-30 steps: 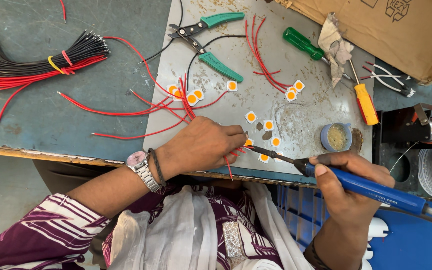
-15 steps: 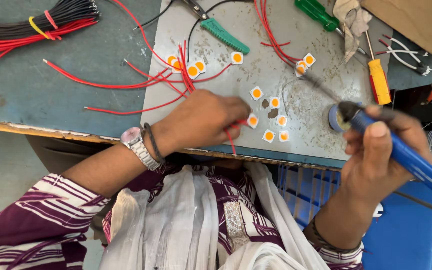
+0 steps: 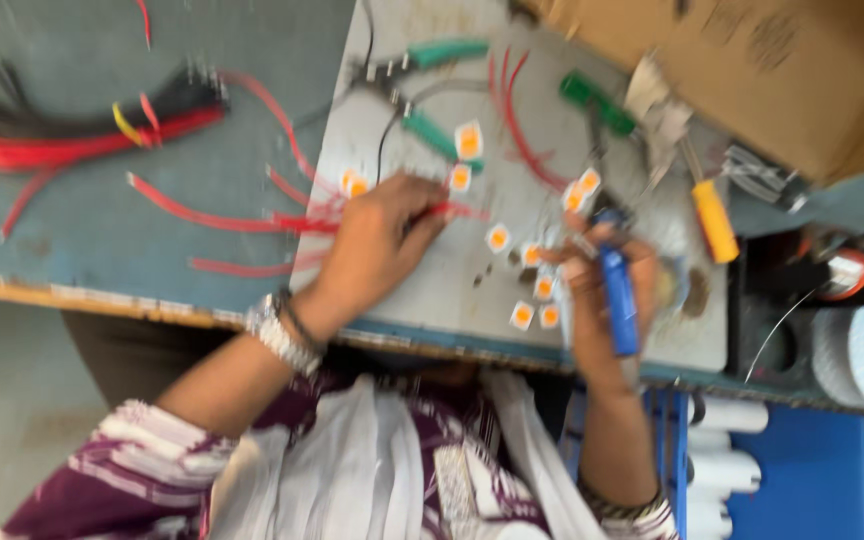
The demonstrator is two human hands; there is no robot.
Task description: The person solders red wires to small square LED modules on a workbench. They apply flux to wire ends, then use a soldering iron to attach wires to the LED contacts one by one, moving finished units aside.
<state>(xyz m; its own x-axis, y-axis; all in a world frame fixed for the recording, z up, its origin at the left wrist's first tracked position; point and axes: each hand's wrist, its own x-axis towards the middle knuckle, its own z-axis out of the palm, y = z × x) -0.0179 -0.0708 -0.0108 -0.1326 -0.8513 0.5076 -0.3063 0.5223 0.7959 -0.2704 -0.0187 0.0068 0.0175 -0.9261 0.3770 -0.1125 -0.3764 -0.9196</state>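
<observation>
The view is blurred. My left hand (image 3: 382, 245) lies on the grey metal plate (image 3: 422, 290) with its fingertips pinched on a thin red wire (image 3: 457, 211). More loose red wires (image 3: 212, 220) lie just to its left. My right hand (image 3: 597, 285) grips a blue-handled soldering iron (image 3: 618, 300), held nearly upright, its tip pointing away from me and lost in the blur. Several small white-and-orange square chips (image 3: 497, 238) are scattered on the plate between and around both hands.
Green-handled pliers (image 3: 432, 125) and a green screwdriver (image 3: 592, 100) lie at the far side of the plate, a yellow-handled screwdriver (image 3: 714, 220) at its right. A cardboard box (image 3: 752, 70) fills the upper right. A bundle of black and red wires (image 3: 82, 125) lies far left. A blue bin (image 3: 802, 470) stands lower right.
My left hand has moved away from me, toward the far side of the plate, with the red wire. My right hand has swung the soldering iron from slanted to nearly upright and shifted left.
</observation>
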